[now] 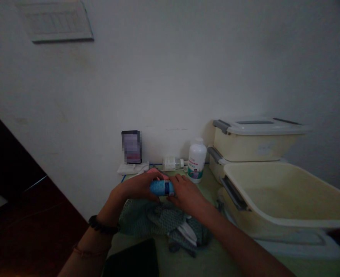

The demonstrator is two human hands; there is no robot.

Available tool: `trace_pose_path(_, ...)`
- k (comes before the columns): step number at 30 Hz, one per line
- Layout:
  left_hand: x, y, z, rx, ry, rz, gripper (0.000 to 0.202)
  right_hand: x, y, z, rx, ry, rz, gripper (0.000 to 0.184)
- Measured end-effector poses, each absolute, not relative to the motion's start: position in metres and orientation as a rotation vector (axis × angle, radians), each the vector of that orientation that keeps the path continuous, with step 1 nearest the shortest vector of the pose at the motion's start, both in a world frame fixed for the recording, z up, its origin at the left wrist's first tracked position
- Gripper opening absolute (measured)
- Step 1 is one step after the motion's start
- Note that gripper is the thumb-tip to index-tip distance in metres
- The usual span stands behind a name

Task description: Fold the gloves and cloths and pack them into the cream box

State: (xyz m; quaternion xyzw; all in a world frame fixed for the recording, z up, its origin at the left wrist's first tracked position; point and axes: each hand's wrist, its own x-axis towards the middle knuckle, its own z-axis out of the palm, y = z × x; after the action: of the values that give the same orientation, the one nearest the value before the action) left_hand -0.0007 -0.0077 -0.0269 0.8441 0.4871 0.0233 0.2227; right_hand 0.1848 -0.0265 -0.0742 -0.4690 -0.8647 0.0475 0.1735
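Note:
My left hand (135, 187) is wrapped round a small blue cylinder with a dark band, a tube or little bottle (160, 188), held level above the table. My right hand (187, 194) grips its right end with closed fingers. Something pink (155, 172) shows just behind the left fingers. Under both hands lies a crumpled grey-green cloth (155, 221) with a white patch. A dark bead bracelet sits on my left wrist.
A white bottle with a label (197, 160) stands by the wall, a small clear bottle (172, 163) lies beside it. A dark phone (131, 147) leans on the wall over a folded white cloth. Cream plastic bins (274, 200) fill the right; a dark flat object (132, 261) lies nearest me.

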Motion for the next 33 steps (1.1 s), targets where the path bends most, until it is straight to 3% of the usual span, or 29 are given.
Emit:
trace_pose_path(8, -0.006, 0.007, -0.049, 2.269, 1.373, 0.014, 0.041, 0.192, -0.054, -0.087, -1.232, -2.409, 0.154, 0.040)
trace_pose_path(15, -0.005, 0.001, -0.042, 2.286, 1.305, 0.210, 0.033, 0.222, -0.077, -0.116, -1.040, -2.153, 0.491, 0.009)
trace_pose_path(24, 0.021, -0.010, -0.042, 2.239, 0.830, 0.392, 0.030, 0.230, -0.067, -0.104, -1.146, -1.595, 0.517, 0.014)
trace_pose_path(28, 0.031, -0.016, -0.051, 2.211, 0.838, 0.431, 0.052, 0.226, -0.069, -0.114, -1.102, -1.525, 0.550, 0.014)
trace_pose_path(33, 0.038, -0.011, -0.049, 2.194, 0.977, 0.630, 0.031, 0.227, -0.079, -0.109, -0.958, -1.512, 0.435, 0.035)
